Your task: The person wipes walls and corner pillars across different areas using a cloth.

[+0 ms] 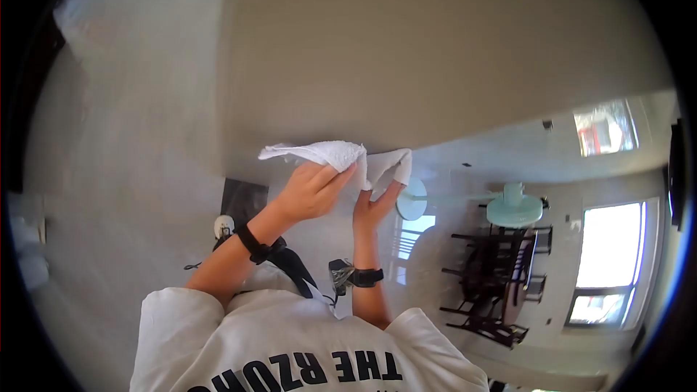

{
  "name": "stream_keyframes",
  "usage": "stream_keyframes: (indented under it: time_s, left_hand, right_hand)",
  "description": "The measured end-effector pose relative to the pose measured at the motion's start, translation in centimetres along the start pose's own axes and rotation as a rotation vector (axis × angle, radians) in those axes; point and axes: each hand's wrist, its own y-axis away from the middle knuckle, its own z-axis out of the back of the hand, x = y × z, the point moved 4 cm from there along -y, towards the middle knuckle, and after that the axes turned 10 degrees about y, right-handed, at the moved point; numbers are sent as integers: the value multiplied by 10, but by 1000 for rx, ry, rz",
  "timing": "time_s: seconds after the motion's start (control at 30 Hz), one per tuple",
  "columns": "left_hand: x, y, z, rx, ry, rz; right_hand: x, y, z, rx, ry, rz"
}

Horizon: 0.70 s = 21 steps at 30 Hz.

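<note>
A white cloth (pixel 330 152) is bunched between my two hands, close to a large smooth beige surface (pixel 406 51). My left hand (pixel 312 190) is closed on its left part, with one end of the cloth sticking out to the left. To the right, my right hand (pixel 376 207) grips the other folded part, its fingertips partly covered by the cloth. Both wrists wear black bands. The cloth's upper edge appears to be against or very near the beige surface; contact cannot be made out for certain.
A dark table (pixel 514 276) with several chairs stands at the right, beside a pale green round object (pixel 514 210). Beyond is a bright window (pixel 610 247). A dark panel (pixel 243 199) and a white object (pixel 223 226) are low at the left of my arms.
</note>
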Motion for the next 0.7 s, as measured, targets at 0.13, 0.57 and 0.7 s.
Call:
stream_keyframes:
  time_s: [0.13, 0.57, 0.7]
  left_hand:
    - [-38, -28, -20, -103, 114, 90]
    - [-141, 16, -261, 236, 738, 352]
    - [-207, 34, -335, 444, 932, 214]
  right_hand:
    - [-43, -1, 62, -142, -97, -261]
    - [-188, 193, 325, -782, -382, -1042]
    - [-175, 277, 387, -1053, -267, -1146]
